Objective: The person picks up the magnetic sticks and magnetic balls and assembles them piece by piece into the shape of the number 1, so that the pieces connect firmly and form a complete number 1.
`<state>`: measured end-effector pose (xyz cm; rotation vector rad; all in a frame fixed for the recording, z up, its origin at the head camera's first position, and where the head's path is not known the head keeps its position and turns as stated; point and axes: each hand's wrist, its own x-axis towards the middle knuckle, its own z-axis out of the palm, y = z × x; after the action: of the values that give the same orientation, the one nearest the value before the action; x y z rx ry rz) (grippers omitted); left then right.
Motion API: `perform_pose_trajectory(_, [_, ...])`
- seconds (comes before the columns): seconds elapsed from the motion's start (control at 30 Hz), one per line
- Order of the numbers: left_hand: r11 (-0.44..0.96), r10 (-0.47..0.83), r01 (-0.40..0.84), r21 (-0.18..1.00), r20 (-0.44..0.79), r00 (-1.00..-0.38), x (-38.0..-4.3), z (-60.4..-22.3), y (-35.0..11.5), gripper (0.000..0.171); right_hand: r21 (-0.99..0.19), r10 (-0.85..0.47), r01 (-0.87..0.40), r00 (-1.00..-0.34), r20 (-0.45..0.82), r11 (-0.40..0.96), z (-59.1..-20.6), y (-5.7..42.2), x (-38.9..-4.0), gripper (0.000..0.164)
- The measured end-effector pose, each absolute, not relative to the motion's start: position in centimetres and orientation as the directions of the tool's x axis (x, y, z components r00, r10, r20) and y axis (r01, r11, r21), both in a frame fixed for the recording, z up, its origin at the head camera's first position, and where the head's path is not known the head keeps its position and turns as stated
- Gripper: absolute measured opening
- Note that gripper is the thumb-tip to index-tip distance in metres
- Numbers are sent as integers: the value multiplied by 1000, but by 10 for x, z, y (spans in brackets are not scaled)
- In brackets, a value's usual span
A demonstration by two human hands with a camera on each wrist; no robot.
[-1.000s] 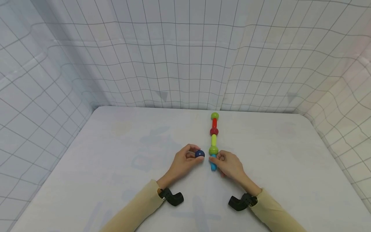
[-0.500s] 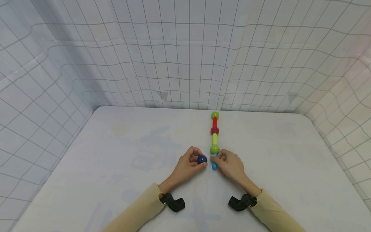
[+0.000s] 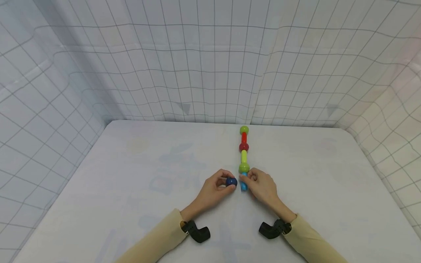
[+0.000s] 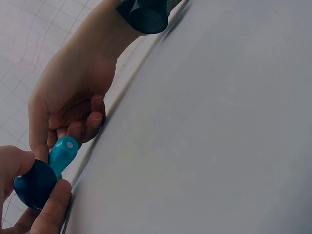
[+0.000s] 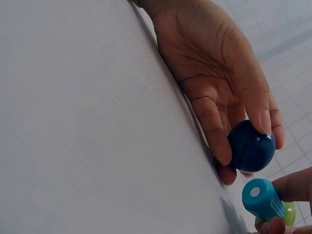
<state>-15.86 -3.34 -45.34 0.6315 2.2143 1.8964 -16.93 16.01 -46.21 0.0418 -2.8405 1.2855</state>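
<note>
My left hand [image 3: 210, 193] holds a dark blue ball [image 3: 231, 182] between thumb and fingers, just left of a light blue rod [image 3: 244, 187]. That rod is pinched by my right hand [image 3: 264, 187]. It forms the near end of a straight chain lying away from me: a green ball [image 3: 244, 167], a yellow-green rod [image 3: 243, 156], a red ball [image 3: 243, 147], a red rod [image 3: 244, 137] and a far green ball [image 3: 244, 129]. In the right wrist view, the rod's free end shows a pale dot, and a small gap separates it from the dark blue ball [image 5: 252, 146].
A white tabletop [image 3: 131, 175] with faint shadowy marks lies under both hands. White gridded curtains [image 3: 210, 73] hang along its back and sides. Each wrist wears a black camera mount [image 3: 198, 233].
The left hand has moved right and slightly toward me with the dark blue ball, closer to the light blue rod. The chain has shifted slightly away from me while the right hand keeps its pinch.
</note>
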Motion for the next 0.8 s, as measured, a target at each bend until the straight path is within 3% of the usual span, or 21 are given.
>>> perform_pose_trajectory(0.1, [128, 409, 233, 964, 163, -898, -160, -467, -31, 24, -754, -14, -34, -999, 33, 656, -462, 160, -169, 28])
perform_pose_trajectory(0.37, [271, 413, 429, 862, 298, -861, -155, -481, -27, 26, -759, -18, -46, -999, 45, 649, -463, 161, -169, 27])
perform_pose_trajectory(0.8, [267, 367, 391, 881, 281, -886, -147, -479, -20, 27, -763, -10, -32, -999, 33, 646, -463, 161, -170, 30])
